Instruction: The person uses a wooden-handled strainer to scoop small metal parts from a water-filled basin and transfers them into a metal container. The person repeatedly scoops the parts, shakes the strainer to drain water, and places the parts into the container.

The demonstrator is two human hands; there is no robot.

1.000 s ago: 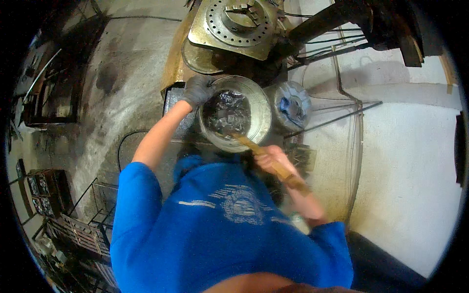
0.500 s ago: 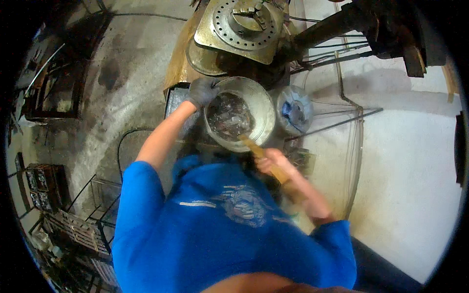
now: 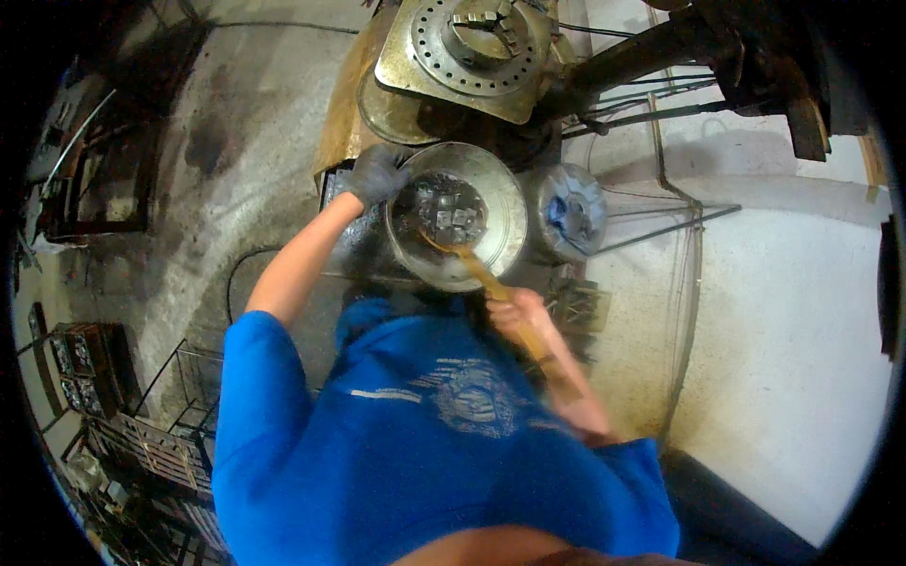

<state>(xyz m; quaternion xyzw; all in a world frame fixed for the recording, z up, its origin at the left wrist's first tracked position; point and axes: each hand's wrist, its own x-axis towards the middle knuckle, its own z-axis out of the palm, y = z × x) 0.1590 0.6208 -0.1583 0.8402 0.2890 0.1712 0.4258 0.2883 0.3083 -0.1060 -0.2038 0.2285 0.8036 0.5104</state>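
A round metal bucket (image 3: 505, 222) stands in front of me, holding dark liquid and several small blocky metal pieces (image 3: 457, 219). My left hand (image 3: 377, 175), in a dark grey glove, grips the bucket's left rim. Bare, my right hand (image 3: 517, 313) is wrapped round a long yellowish wooden-looking stick (image 3: 483, 274). The stick's far end, slightly blurred, reaches into the bucket beside the metal pieces; its exact shape there is hard to make out.
Beyond the bucket sits a machine table with a round chuck (image 3: 483, 33). A plastic-wrapped container (image 3: 571, 212) with something blue inside stands to its right, near a white wall (image 3: 783, 264). Metal racks (image 3: 160, 443) and crates are at the lower left.
The stick's far end has swung left and further into the bucket. The metal pieces now show more clearly in the liquid. My left hand stays at the rim, shifted slightly left with the bucket.
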